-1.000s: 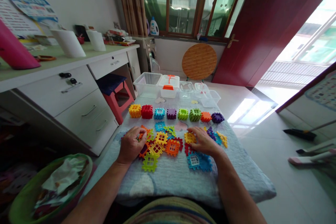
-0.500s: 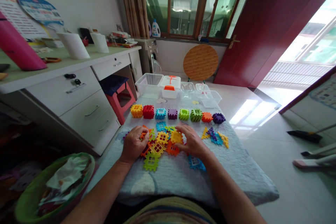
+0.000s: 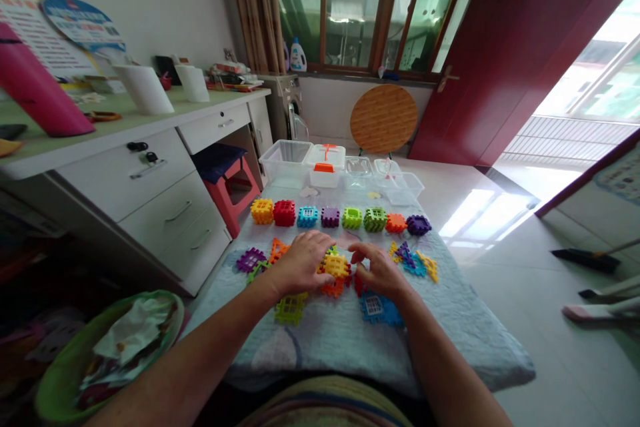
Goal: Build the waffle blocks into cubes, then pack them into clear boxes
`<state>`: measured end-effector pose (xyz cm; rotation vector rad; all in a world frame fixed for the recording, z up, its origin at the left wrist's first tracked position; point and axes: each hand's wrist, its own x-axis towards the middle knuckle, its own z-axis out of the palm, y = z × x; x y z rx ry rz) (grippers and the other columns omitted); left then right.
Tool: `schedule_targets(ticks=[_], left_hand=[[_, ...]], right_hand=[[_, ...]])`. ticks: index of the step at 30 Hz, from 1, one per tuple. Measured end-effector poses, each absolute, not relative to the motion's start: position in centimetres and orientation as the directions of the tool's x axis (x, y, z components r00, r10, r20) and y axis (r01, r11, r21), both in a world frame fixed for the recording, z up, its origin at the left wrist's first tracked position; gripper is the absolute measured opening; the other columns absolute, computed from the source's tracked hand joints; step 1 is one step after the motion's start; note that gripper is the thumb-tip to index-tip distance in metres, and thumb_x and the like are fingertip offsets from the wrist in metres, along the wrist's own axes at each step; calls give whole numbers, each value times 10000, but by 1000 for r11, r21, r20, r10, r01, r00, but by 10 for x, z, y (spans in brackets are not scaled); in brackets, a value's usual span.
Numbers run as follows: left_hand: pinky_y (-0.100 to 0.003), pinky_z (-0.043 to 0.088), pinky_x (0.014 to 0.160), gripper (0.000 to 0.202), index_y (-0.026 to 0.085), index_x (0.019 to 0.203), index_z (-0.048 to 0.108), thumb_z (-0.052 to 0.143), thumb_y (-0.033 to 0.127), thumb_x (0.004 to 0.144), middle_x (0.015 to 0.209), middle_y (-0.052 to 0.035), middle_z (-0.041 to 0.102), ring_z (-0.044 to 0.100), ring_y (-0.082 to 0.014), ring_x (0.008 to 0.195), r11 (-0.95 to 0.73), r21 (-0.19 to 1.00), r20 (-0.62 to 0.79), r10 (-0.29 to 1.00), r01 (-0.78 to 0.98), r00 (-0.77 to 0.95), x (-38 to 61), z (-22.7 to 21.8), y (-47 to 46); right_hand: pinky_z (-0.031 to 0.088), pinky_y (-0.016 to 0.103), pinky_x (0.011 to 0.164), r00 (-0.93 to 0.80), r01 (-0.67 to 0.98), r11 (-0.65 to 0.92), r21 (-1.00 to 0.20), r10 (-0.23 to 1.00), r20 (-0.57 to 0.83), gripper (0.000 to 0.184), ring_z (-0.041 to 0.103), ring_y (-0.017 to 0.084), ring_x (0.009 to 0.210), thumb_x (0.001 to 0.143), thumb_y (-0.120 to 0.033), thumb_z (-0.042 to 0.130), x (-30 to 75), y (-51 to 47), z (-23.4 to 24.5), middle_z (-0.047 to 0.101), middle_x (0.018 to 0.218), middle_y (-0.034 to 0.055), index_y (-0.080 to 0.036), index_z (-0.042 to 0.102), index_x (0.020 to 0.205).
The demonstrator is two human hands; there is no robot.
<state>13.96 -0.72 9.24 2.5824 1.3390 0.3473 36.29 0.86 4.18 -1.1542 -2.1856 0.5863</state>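
My left hand [image 3: 303,260] reaches over the pile, fingers stretched out and thumb beside a yellow square plastic building piece [image 3: 336,265]. That piece lies on red and orange pieces. Just right of it, my right hand [image 3: 377,270] has its thumb and fingers apart, with nothing seen between them. A blue windowed piece [image 3: 373,307] lies below the right hand. Under the left forearm a green square piece [image 3: 291,308] shows in part. Left of the hand are a purple piece [image 3: 251,259] and an orange triangular piece [image 3: 278,250]. My left hand hides the middle of the pile.
A row of assembled cubes, among them a red cube [image 3: 285,213] and a dark purple one [image 3: 418,225], runs across the cloth-covered table [image 3: 465,340]. Clear plastic boxes [image 3: 285,163] stand behind. Several triangular pieces [image 3: 411,260] lie at the right.
My left hand has moved right, from the pile's left side to the yellow piece. My right hand has moved slightly right, away from that piece. More blue shows below the right hand.
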Motion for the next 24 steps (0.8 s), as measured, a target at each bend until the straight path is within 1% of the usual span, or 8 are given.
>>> schedule_targets(ticks=[3, 6, 9, 12, 17, 22, 24], left_hand=[[-455, 398, 1013, 609, 162, 1234, 558, 719, 386, 691, 1236, -131, 600, 509, -316, 1182, -561, 227, 3, 818, 796, 575, 149, 89, 2], [-450, 412, 973, 559, 183, 1209, 588, 688, 408, 708, 1164, -118, 618, 534, -311, 1130, -568, 173, -34, 813, 805, 581, 155, 86, 6], [-439, 426, 920, 487, 195, 1129, 640, 661, 456, 718, 1067, -108, 629, 559, -305, 1057, -569, 135, -54, 813, 811, 580, 160, 86, 8], [-424, 427, 893, 467, 197, 1066, 668, 669, 484, 698, 1026, -102, 630, 566, -296, 1019, -564, 116, -63, 818, 818, 572, 165, 88, 9], [-427, 416, 897, 486, 186, 1038, 678, 670, 507, 674, 1016, -105, 634, 564, -300, 1016, -549, 92, -86, 827, 831, 555, 169, 93, 10], [-426, 416, 899, 438, 177, 984, 681, 664, 464, 653, 986, -101, 636, 566, -296, 998, -555, 104, -77, 823, 826, 563, 170, 90, 13], [-432, 415, 906, 441, 171, 982, 675, 667, 450, 641, 978, -102, 632, 562, -296, 997, -564, 115, -45, 819, 817, 572, 170, 88, 13]], right_hand=[[452, 280, 724, -451, 586, 512, -628, 850, 271, 391, 601, 142, 689, 656, -67, 480, 361, 7, 41, 690, 741, -2, -174, 614, 1007], [453, 271, 719, -453, 561, 495, -664, 854, 254, 410, 615, 135, 668, 643, -66, 471, 361, 5, 43, 714, 739, -8, -176, 620, 1009], [464, 274, 742, -466, 528, 476, -703, 855, 229, 445, 645, 136, 683, 637, -59, 459, 360, 4, 45, 740, 767, -10, -180, 622, 1033], [475, 281, 763, -470, 512, 459, -726, 857, 210, 451, 660, 140, 694, 631, -60, 466, 361, 3, 46, 750, 793, -2, -177, 633, 1034], [482, 286, 782, -465, 514, 444, -734, 863, 197, 433, 660, 142, 698, 640, -65, 486, 361, 2, 49, 752, 797, -2, -185, 649, 1022], [472, 278, 774, -467, 502, 446, -741, 861, 202, 416, 658, 138, 706, 651, -79, 491, 361, 2, 49, 752, 797, 2, -180, 648, 1023], [467, 266, 734, -435, 509, 437, -742, 874, 216, 402, 645, 133, 685, 666, -95, 489, 363, 3, 48, 748, 788, 2, -177, 644, 1027]])
